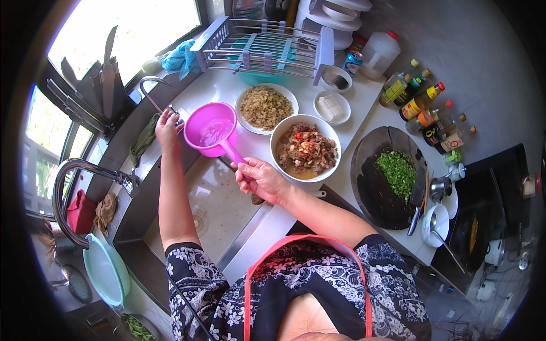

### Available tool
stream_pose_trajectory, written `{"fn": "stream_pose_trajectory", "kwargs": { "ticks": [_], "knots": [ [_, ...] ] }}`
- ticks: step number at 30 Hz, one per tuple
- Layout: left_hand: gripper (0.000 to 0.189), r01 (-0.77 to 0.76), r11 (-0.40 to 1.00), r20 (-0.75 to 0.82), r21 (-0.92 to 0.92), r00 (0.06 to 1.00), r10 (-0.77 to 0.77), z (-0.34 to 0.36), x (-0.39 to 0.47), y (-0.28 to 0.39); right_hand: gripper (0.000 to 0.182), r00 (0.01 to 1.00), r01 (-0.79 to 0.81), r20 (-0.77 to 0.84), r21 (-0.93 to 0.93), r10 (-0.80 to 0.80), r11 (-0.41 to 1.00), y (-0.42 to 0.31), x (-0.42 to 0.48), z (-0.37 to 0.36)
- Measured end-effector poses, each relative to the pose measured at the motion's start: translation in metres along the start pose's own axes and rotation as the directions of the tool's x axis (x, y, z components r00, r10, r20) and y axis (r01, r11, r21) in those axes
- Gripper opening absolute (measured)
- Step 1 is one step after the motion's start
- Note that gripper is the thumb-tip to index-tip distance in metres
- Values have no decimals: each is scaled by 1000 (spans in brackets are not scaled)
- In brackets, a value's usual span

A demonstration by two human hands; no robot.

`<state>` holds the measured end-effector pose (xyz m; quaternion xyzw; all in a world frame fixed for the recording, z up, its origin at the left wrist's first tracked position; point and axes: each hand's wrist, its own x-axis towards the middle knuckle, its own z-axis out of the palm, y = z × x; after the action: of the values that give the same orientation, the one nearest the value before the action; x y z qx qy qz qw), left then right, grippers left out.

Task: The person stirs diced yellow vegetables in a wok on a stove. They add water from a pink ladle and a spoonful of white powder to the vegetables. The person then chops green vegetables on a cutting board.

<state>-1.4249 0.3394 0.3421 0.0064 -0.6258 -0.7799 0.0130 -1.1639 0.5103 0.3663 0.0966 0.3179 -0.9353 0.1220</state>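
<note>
My right hand [262, 181] grips the handle of a pink plastic water dipper [230, 151]. The dipper is tilted slightly over the edge of the sink [170, 221], and clear water shows in its bowl. Up at the back rim, my left hand [167, 128] has its fingers around the metal handle at the base of a slim curved faucet [149, 81]. Just right of the dipper stands a white bowl [273, 145] of chopped meat [305, 147] with red pepper and garlic in liquid. Behind it sits a plate of brown minced food [266, 106].
A dish rack [264, 51] stands at the back. On the right are a round wooden chopping board [362, 187] with chopped greens [396, 174], a knife [413, 221] and several sauce bottles [422, 100]. A large faucet [59, 192] and a pale green basin [106, 270] are left.
</note>
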Motion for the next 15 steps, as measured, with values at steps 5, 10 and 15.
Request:
{"fn": "stream_pose_trajectory", "kwargs": {
  "ticks": [5, 10, 15],
  "knots": [
    [30, -81, 991, -92, -107, 993, 71, -15, -31, 18, 18, 993, -18, 117, 6, 17, 1000, -17, -45, 15],
    [24, -205, 952, -122, -229, 976, 180, 26, -106, 72, 23, 978, 49, 206, -30, -42, 998, -48, -123, 4],
    [25, -303, 887, 19, -348, 944, 330, 97, -200, 95, 31, 973, 189, 153, -118, -170, 975, -90, -244, -22]
  ]
}}
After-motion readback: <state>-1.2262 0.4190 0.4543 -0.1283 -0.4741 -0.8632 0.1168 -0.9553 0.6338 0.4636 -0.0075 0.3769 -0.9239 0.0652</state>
